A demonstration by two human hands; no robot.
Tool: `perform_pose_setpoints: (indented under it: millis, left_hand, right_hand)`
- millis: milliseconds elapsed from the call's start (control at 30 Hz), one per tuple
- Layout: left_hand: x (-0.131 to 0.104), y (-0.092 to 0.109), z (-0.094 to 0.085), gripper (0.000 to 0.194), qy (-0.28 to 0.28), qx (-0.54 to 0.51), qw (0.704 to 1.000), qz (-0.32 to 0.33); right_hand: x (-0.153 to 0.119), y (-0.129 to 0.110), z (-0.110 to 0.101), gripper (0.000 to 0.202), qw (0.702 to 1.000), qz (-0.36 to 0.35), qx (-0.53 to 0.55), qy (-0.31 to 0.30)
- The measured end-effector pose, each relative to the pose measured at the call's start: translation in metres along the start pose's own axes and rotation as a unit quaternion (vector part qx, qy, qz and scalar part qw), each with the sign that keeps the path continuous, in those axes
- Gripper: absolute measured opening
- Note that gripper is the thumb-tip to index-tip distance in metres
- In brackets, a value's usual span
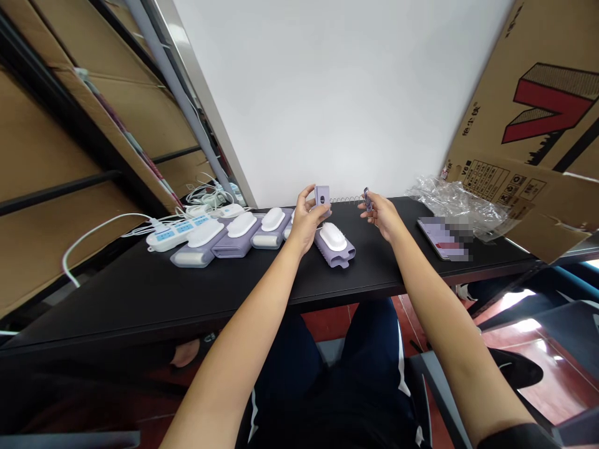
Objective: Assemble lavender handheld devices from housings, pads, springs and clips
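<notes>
My left hand (pixel 306 218) is closed around a small lavender block-shaped part (pixel 322 194) with a dark round spot on its face, held upright above the table. My right hand (pixel 381 215) pinches a small dark purplish piece (pixel 367 198), its exact kind unclear. A thin coiled wire (pixel 346 200) stretches across the gap between the two hands. Just below my left hand, a lavender sleeve with a scalloped end (pixel 337 257) lies on the table, with a white oval bristled piece (pixel 333 237) on top of it.
Several lavender units (pixel 234 244) with white oval tops line the table's left side, beside a white power strip (pixel 180 232) with tangled cables. To the right are a phone-like flat device (pixel 433 237), crumpled clear plastic (pixel 468 202) and a big cardboard box (pixel 524 181). A white wall (pixel 337 93) stands behind.
</notes>
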State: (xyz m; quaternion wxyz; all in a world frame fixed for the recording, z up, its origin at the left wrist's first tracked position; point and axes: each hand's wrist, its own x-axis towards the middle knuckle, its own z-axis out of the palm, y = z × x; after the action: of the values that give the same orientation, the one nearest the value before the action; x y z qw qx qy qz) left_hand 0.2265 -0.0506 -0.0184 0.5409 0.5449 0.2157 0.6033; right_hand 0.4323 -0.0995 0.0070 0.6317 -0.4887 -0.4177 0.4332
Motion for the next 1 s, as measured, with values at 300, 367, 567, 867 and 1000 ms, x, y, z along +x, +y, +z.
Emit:
perform_pose_setpoints:
  millis: [300,367,567,867,1000]
  left_hand:
    - [-0.004,0.008,0.004,0.068,0.042,-0.004,0.999,-0.017]
    - [-0.004,0.008,0.003,0.068,0.046,-0.005,0.999,-0.018]
    - [0.0,0.006,0.001,0.065,0.072,-0.042,0.996,-0.041]
    - [0.007,0.004,-0.006,0.056,0.113,-0.091,0.987,-0.071]
    - [0.007,0.004,-0.006,0.066,0.141,-0.094,0.984,-0.048]
  right_hand:
    - [0.0,0.001,0.0,0.023,1.0,-0.003,-0.015,-0.001]
    - [0.0,0.001,0.0,0.023,1.0,-0.004,-0.018,-0.003]
    - [-0.005,0.0,0.002,0.021,0.999,-0.007,-0.035,-0.015]
    - [-0.003,0.001,0.002,0.023,0.998,-0.014,-0.065,0.021]
    - [0.002,0.004,-0.001,0.023,0.992,-0.055,-0.092,0.07]
